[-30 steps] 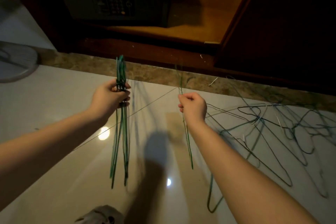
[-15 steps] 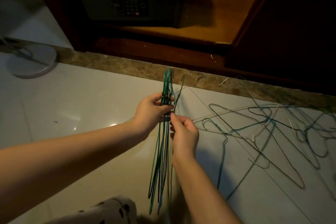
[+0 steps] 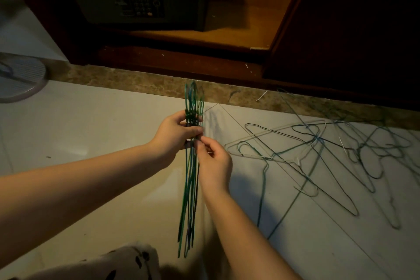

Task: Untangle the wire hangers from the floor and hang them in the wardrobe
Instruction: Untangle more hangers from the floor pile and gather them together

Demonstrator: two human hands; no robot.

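Left hand, grip wrapped round the green hanger bundle, holds it upright over the floor; right hand pinches its wires just below. Tangled hangers sprawl on the floor to the right.

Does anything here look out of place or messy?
Yes. A tangle of wire hangers sprawls over the floor at right, frames interlocked and lying askew. The bundle gripped in the left hand looks orderly by contrast.
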